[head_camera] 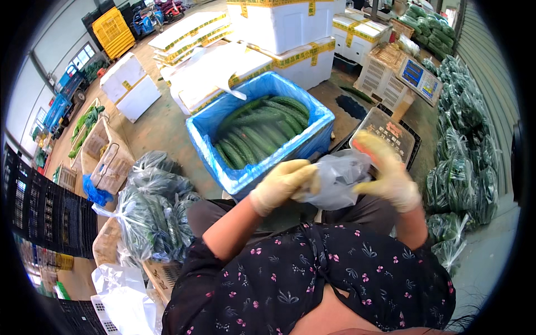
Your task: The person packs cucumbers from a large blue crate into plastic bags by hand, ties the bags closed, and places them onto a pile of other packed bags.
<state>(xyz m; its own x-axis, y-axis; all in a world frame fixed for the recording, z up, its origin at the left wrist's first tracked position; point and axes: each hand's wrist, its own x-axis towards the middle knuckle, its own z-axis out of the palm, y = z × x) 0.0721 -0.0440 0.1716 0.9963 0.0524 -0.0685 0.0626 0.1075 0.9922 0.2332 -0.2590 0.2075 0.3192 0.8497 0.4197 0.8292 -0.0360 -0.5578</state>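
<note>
A clear plastic bag [340, 180] is bunched up in front of my lap. My left hand [287, 182], in a pale yellow glove, grips its left side. On the bag's right is my gloved right hand [387, 173], blurred, with thumb and fingers spread wide; whether the thumb touches the plastic is unclear. Just beyond my hands stands a box lined with blue plastic film [197, 138]. Dark green cucumbers [259, 132] lie side by side inside it. An orange-red patch shows behind my right fingers, partly hidden.
Bagged cucumbers [146, 213] lie at my left, and more filled bags [460, 159] line the right wall. White foam boxes [293, 25] are stacked ahead. A digital scale [418, 79] leans by a plastic crate [381, 79]. Near my right hand is a dark lidded crate [387, 130].
</note>
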